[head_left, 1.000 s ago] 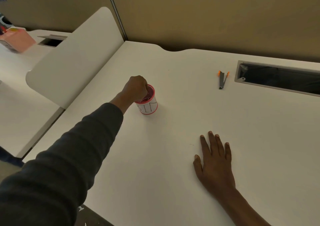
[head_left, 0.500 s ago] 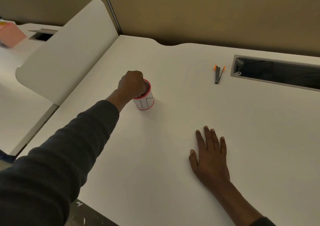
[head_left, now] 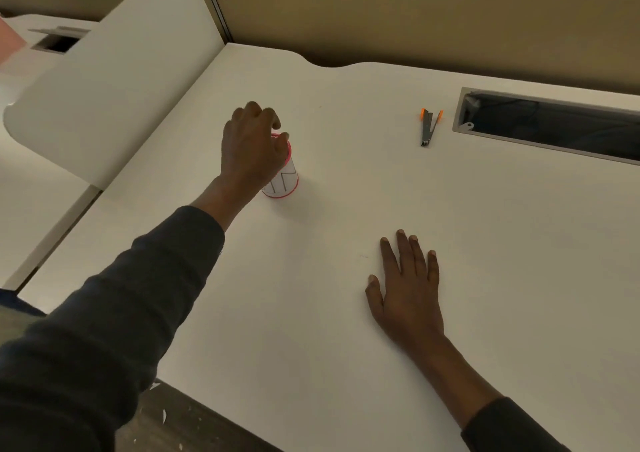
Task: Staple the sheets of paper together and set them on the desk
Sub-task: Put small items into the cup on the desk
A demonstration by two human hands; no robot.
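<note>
Left hand [head_left: 251, 146] over the mouth of a red-rimmed cup [head_left: 282, 178] standing upright on the white tabletop [head_left: 346, 313]; fingers [head_left: 273, 120] curled at the rim, whether they hold anything cannot be told. Right hand [head_left: 408, 292] flat on the tabletop, well to the right of the cup and nearer the person, fingers spread, holding nothing. No sheets of paper in view anywhere. Judgement: a fetching step, stapling not begun. Next move calls for finding the paper and reaching for the stapler [head_left: 429, 126], which lies far right of the cup, just beside the cable slot [head_left: 547, 124]. A white divider panel [head_left: 114, 81] stands left of the cup. Nothing blocks the way to the stapler.
</note>
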